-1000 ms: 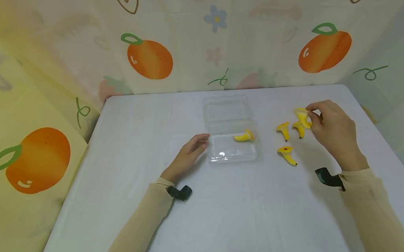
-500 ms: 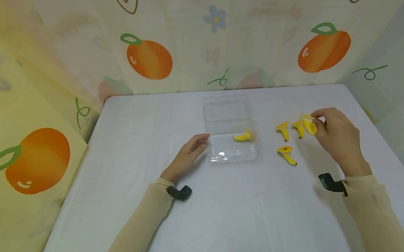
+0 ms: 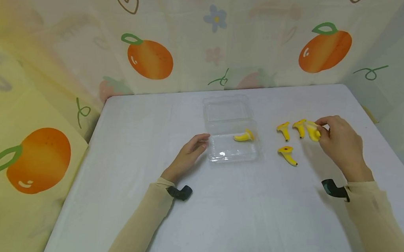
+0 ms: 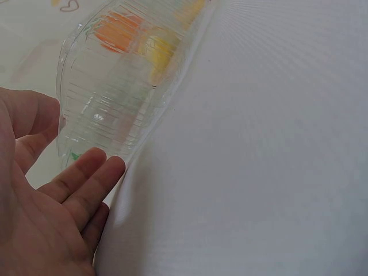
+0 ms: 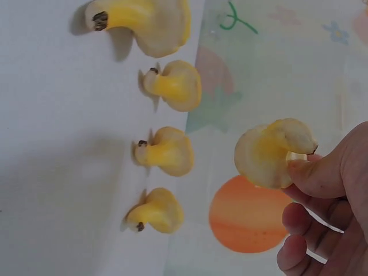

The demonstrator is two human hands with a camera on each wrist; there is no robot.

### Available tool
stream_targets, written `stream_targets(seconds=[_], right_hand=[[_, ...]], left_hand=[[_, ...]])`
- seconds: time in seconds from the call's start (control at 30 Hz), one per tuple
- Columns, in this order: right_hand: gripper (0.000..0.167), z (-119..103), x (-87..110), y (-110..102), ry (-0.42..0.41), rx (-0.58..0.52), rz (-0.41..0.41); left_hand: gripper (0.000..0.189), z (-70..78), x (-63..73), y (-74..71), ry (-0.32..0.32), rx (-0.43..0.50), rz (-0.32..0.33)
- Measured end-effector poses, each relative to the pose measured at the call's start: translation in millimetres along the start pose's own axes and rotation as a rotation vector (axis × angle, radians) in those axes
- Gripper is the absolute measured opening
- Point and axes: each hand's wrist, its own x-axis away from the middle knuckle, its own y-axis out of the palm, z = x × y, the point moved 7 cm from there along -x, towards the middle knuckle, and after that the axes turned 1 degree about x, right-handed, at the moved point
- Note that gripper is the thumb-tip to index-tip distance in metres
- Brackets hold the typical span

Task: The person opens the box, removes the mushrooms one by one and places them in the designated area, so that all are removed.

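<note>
My right hand (image 3: 341, 145) pinches a yellow mushroom (image 5: 267, 152) between thumb and fingers, raised off the table at the right. Several similar mushrooms lie on the white cloth, among them one mushroom (image 3: 283, 131) at the back, another mushroom (image 3: 299, 128) beside the held one, and a nearer mushroom (image 3: 287, 155). My left hand (image 3: 186, 156) has loosely bent fingers at the left edge of a clear plastic clamshell box (image 3: 217, 159), seeming to touch it. The box lies open, its lid (image 3: 228, 108) folded back. Inside, toward the right, a yellow mushroom (image 3: 244, 135) lies on its side.
The white-covered table (image 3: 251, 225) runs up to a fruit-patterned curtain (image 3: 195, 34) along its back and sides. A black band piece (image 3: 334, 189) sticks out from the right sleeve, and another black piece (image 3: 179, 192) from the left.
My right hand has shifted a little to the right and toward the front with the mushroom, which has turned in its fingers. The left hand and the box have stayed in place.
</note>
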Motion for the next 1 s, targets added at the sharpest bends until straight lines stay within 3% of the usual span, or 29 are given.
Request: stream_targets(seconds=[0.4,1.0], right_hand=[[0.023,13,5.5,17,0.035,-0.001,-0.075],[0.02,20,17.1,40,-0.003,-0.001,-0.075]], left_hand=[[0.04,1.3,0.3,0.3,-0.001,-0.002,0.0],[0.04,-0.3,1.2,0.0,-0.008,-0.01,-0.009]])
